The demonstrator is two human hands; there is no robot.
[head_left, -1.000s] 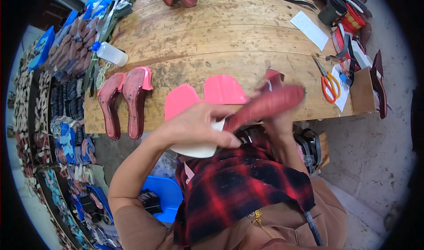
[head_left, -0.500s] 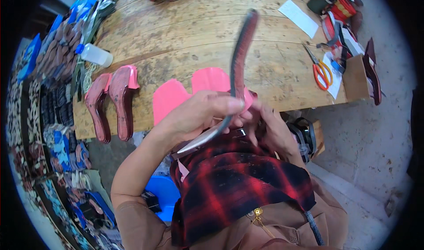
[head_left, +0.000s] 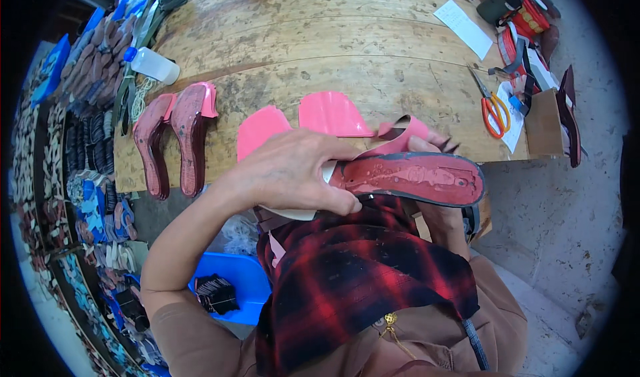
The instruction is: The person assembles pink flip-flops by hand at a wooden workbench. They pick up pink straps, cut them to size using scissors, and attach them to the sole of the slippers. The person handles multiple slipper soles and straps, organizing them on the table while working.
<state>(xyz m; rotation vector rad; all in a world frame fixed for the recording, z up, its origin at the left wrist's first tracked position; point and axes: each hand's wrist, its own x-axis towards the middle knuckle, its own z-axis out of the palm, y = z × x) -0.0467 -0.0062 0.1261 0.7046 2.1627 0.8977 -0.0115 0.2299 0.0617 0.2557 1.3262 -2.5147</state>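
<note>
Clearly the shoe sole (head_left: 407,177), held low over the near table edge (head_left: 373,77), looks light and fairly stiff, its reddish face possibly tacky (glue, I'd guess), so the rim is the place to grip. The left hand (head_left: 293,170) clamps its toe end at nine o'clock, wrist bent over; the right hand (head_left: 443,220) props it underneath, grip mostly hidden.
</note>
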